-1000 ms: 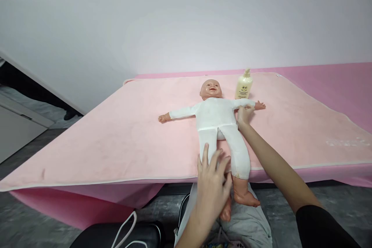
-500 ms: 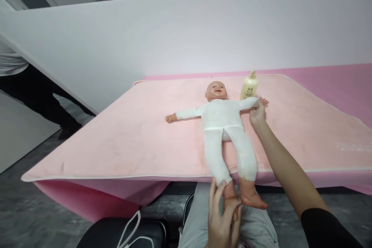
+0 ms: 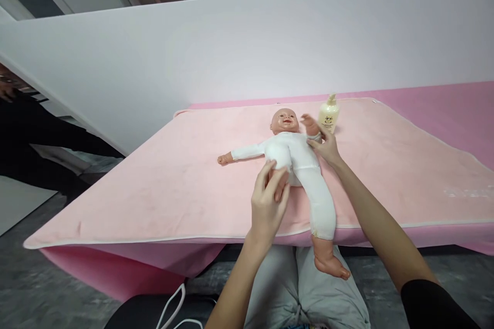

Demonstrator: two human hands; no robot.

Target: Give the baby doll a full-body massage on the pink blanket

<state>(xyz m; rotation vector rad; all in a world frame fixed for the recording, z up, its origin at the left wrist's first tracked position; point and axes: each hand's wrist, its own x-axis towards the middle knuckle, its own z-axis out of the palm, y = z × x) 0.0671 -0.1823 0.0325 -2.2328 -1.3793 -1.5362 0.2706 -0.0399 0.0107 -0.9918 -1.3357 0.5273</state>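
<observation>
A baby doll [image 3: 304,157] in a white cloth suit lies face up on a pink blanket [image 3: 185,180]. My left hand [image 3: 270,198] holds the foot of the doll's leg on the left, which is bent up over its belly. With my right hand [image 3: 326,146] I grip the wrist of the doll's arm on the right, folded up beside its head. The other arm stretches out to the left, and the other leg hangs over the table edge. A pale yellow pump bottle [image 3: 328,114] stands just behind my right hand.
A white partition [image 3: 231,51] rises behind the table. Beyond it at the far left, a person in black trousers [image 3: 42,139] is standing. A black chair [image 3: 154,313] with a white cable on it is below the table's front edge.
My left hand has moved up and forward, bending the doll's leg toward its belly. My right hand has brought the doll's arm inward, toward its head. The person at the left has shifted.
</observation>
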